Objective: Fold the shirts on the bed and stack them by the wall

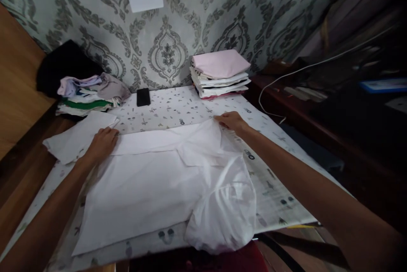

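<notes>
At the far left, beside a wooden panel (19, 73), an uneven pile of clothes (85, 104) sits on the tabletop (165, 106) against a black bundle (66, 66). Just below the pile lies a loose white flap of cloth (78, 140); whether it belongs to the garment next to it cannot be told. The left hand (104, 142) rests between the two with its fingers bent over the fabric, and whether they grip it is hidden. Behind that hand lies a flat black phone-like object (143, 97). Across the middle, a white garment (146, 183) is spread on the tabletop, smooth at left, with a rumpled, bunched part at right reaching over the near edge. Beyond its far right corner stands a neat folded stack (219, 79), pink on top. The right hand (231, 122) pinches that corner, thumb and fingers together. Farther right runs a white cable (295, 70).
</notes>
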`<act>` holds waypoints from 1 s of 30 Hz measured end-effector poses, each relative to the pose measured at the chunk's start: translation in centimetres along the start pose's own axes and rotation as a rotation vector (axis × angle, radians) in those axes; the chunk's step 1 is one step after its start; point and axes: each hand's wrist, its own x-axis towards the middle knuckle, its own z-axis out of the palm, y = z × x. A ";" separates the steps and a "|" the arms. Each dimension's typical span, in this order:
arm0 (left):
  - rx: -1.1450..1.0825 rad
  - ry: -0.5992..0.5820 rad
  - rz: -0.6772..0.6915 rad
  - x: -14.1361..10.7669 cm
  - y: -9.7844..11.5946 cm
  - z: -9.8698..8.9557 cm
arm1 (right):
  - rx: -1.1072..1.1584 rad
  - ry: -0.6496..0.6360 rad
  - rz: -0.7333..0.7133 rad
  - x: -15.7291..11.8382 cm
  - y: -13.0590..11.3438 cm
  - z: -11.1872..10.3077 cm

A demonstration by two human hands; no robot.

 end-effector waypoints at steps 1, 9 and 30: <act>0.013 -0.015 0.003 0.2 -0.1 0.1 | -0.011 -0.029 -0.023 -0.1 0.0 -0.2; 0.023 -0.022 -0.020 0.1 -1.7 -0.9 | 0.149 0.088 0.047 0.6 -0.4 0.7; -0.073 0.078 -0.047 -1.5 -2.4 1.2 | -0.143 0.080 -0.029 1.2 0.0 0.4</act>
